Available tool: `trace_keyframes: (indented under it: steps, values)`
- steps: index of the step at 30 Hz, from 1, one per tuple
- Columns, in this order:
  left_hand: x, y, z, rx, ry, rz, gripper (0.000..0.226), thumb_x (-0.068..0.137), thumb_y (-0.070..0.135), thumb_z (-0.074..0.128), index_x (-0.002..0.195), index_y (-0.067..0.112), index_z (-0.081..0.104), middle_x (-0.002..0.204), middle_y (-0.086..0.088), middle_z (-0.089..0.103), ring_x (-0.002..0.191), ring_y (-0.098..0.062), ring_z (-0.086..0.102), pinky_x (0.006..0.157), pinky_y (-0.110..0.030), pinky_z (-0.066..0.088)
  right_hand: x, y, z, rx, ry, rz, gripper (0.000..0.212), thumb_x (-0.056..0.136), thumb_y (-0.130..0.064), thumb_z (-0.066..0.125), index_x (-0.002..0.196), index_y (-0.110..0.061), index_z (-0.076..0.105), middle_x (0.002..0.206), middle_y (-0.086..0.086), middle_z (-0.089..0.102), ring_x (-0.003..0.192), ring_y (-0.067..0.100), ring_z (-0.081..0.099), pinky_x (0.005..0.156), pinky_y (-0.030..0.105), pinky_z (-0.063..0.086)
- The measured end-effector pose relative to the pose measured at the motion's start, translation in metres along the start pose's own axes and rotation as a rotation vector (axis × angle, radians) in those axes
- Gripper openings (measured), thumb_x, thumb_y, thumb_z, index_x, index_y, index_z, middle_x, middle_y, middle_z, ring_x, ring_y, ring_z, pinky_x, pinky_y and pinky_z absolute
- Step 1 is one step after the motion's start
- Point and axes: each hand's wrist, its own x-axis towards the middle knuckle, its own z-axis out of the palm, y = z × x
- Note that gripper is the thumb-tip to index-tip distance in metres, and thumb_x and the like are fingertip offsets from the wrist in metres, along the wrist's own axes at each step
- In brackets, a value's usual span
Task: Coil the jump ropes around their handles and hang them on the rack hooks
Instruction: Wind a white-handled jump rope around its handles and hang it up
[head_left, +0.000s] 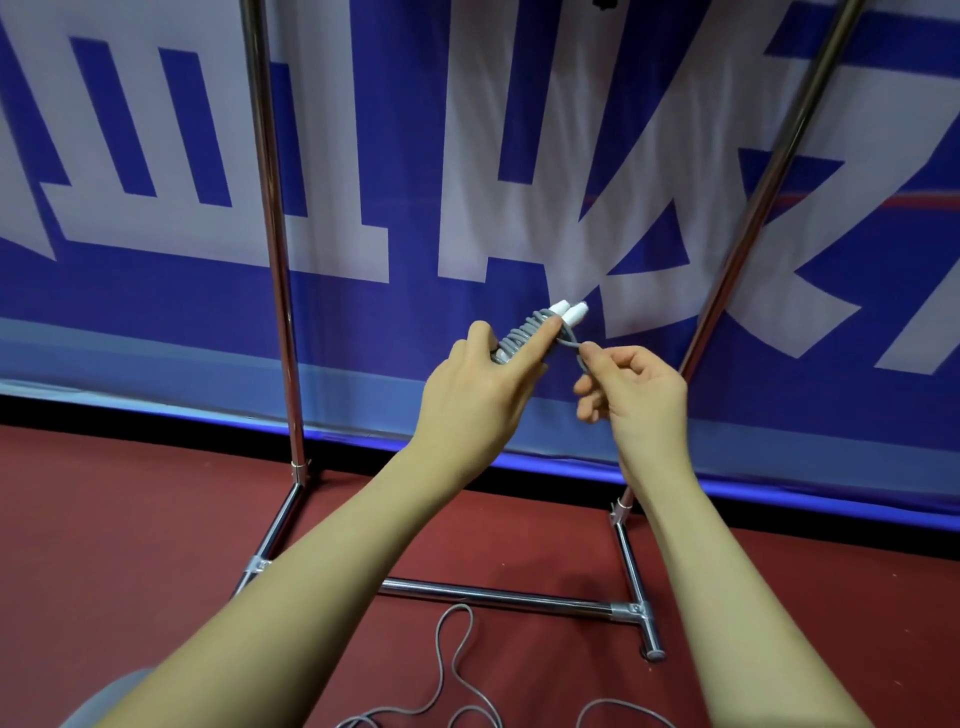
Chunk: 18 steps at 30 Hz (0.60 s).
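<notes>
While the left hand (475, 382) grips two white handles (563, 310) bundled together, forefinger laid along the grey coils (522, 330) to pin them, the right hand (636, 387) pinches the last loop of the jump rope (574, 345) just beside them, in front of the chrome rack (275, 260). The cord looks light, limp and springy, likely to unwind if released; hold it at the handles. Another rope (452, 670) lies loose on the red floor (130, 519).
</notes>
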Motion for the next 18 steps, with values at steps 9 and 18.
trace_keyframes:
  steps: [9,18]
  values:
    - [0.003,0.002,-0.010,-0.451,-0.158,-0.220,0.045,0.094,0.050,0.033,0.139,0.048,0.036,0.086,-0.001,0.043,0.069,-0.022,0.050,0.063,-0.044,0.051,0.001,0.005,0.000,0.066,0.008,-0.094,0.015,0.094,-0.003,0.055,0.086,-0.013,0.062,0.067,-0.003,0.066,0.059,0.010,0.061,0.060,0.021,0.050]
    - [0.002,0.007,-0.010,-0.896,-0.376,-0.357,0.039,0.099,0.029,0.052,0.135,0.044,0.049,0.093,0.000,0.062,0.071,-0.010,0.057,0.062,-0.024,0.048,0.003,0.005,-0.001,0.301,0.054,-0.039,0.016,0.094,0.005,0.051,0.083,-0.006,0.058,0.068,0.000,0.071,0.072,0.013,0.070,0.075,0.027,0.056]
